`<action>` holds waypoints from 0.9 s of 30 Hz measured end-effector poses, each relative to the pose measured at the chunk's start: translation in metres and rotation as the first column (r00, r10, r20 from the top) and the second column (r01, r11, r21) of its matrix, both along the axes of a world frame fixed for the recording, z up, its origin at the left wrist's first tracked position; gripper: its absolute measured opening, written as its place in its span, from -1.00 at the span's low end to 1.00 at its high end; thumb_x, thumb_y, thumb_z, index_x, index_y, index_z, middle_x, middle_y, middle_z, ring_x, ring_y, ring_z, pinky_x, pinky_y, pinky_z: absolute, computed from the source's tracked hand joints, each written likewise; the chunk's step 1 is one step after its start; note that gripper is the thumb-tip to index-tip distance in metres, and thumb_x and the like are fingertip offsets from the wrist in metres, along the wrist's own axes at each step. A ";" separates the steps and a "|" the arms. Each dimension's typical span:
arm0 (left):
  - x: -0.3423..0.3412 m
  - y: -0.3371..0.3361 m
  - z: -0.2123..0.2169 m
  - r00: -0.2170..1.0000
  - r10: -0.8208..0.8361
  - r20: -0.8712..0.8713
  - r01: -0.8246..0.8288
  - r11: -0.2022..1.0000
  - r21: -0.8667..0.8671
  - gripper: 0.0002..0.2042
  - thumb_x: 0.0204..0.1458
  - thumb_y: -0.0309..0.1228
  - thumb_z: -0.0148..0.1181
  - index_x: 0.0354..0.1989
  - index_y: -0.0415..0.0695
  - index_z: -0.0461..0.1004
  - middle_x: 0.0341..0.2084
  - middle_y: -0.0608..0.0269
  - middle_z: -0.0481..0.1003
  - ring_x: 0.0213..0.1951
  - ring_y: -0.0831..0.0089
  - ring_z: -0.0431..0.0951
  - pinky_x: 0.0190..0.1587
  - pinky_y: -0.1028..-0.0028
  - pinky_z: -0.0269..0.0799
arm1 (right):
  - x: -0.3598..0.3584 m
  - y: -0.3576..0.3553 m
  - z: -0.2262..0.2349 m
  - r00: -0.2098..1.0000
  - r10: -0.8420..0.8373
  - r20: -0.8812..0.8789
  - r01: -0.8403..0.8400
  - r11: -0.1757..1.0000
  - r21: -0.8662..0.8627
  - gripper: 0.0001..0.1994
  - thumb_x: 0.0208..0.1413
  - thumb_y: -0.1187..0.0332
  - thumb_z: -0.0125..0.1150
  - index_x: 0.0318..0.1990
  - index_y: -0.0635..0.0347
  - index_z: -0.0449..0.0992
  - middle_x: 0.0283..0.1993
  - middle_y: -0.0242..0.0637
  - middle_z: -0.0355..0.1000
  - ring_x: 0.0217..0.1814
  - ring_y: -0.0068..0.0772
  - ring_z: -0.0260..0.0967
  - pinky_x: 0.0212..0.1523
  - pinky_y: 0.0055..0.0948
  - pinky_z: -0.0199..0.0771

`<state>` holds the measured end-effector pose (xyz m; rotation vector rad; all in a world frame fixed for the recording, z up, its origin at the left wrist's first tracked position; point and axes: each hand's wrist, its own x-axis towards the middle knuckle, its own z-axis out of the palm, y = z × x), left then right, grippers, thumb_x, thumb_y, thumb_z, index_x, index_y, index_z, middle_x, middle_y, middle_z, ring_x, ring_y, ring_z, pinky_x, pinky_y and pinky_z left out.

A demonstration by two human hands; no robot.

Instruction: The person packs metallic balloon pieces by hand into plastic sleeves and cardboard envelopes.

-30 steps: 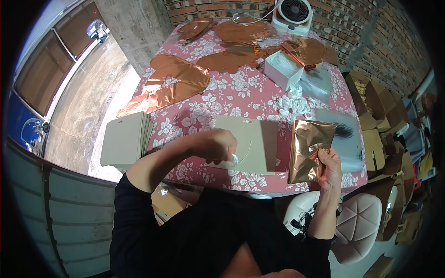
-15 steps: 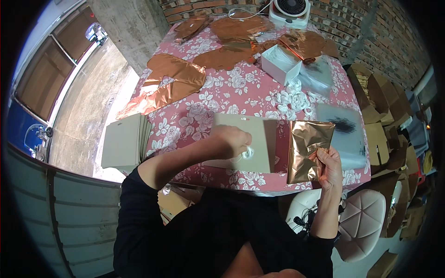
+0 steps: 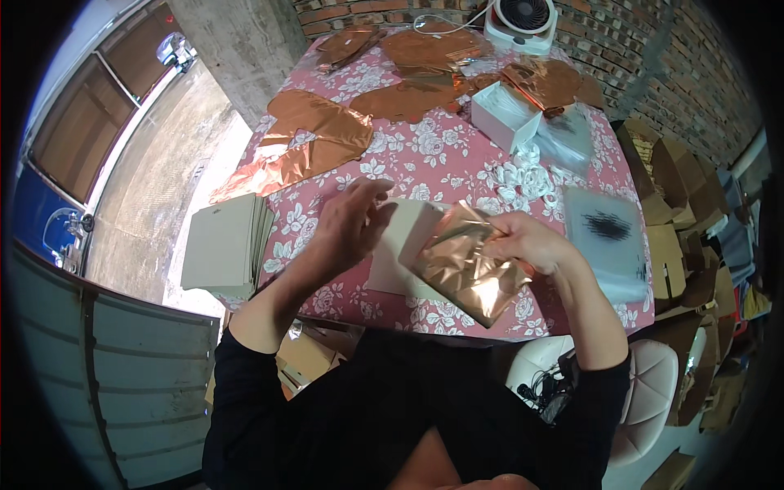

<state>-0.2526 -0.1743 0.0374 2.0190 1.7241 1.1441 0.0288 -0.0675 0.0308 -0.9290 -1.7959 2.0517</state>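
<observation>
My right hand grips a folded, shiny copper-coloured foil packet by its upper right side. The packet hangs tilted over a flat grey-beige card lying on the table and covers much of it. To the left, my left hand is raised at the card's left edge with its fingers loosely bent and apart; nothing shows in them. Any white cord on the card is hidden from me by the packet.
A stack of grey cards stands on the left. Beyond lie copper foil sheets, a white box, white cord bundles and clear plastic bags. A fan stands at the back; the floral cloth covers the table.
My right hand has carried the foil packet leftward over the card and tilted it. My left hand has lifted away from the white cord on the card and moved left, its fingers opening.
</observation>
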 end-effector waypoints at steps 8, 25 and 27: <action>0.028 -0.001 -0.008 0.795 -0.349 -0.497 0.431 0.901 0.057 0.03 -0.15 0.32 0.10 0.15 -0.56 0.20 0.05 -0.28 0.31 0.19 -0.14 0.24 0.28 -0.06 0.05 | -0.086 0.028 -0.007 0.879 0.391 0.272 -0.444 0.879 0.171 -0.76 -0.11 0.61 0.29 -0.20 0.34 0.60 -0.36 -0.31 0.54 -0.31 -0.52 0.43 -0.22 -0.50 0.44; 0.037 0.008 -0.045 0.828 -0.321 -0.460 0.369 0.929 0.017 0.08 -0.42 0.05 0.48 0.14 -0.60 0.14 0.07 -0.35 0.27 0.15 -0.13 0.25 0.23 -0.01 0.03 | -0.056 0.013 -0.004 0.830 -0.198 0.522 -0.333 0.575 0.748 -0.72 0.09 0.27 0.21 -0.24 0.39 0.54 -0.33 0.07 0.51 -0.22 0.17 0.45 -0.15 -0.09 0.44; 0.041 0.008 -0.041 0.830 -0.304 -0.468 0.352 0.936 0.018 0.03 -0.40 0.05 0.47 0.12 -0.57 0.17 0.05 -0.30 0.28 0.14 -0.08 0.25 0.23 0.01 0.02 | -0.041 0.002 -0.012 0.941 -0.290 0.175 -0.057 0.373 0.926 -0.63 0.13 0.21 0.18 -0.10 0.40 0.47 -0.21 0.10 0.49 -0.10 0.16 0.43 -0.07 -0.07 0.42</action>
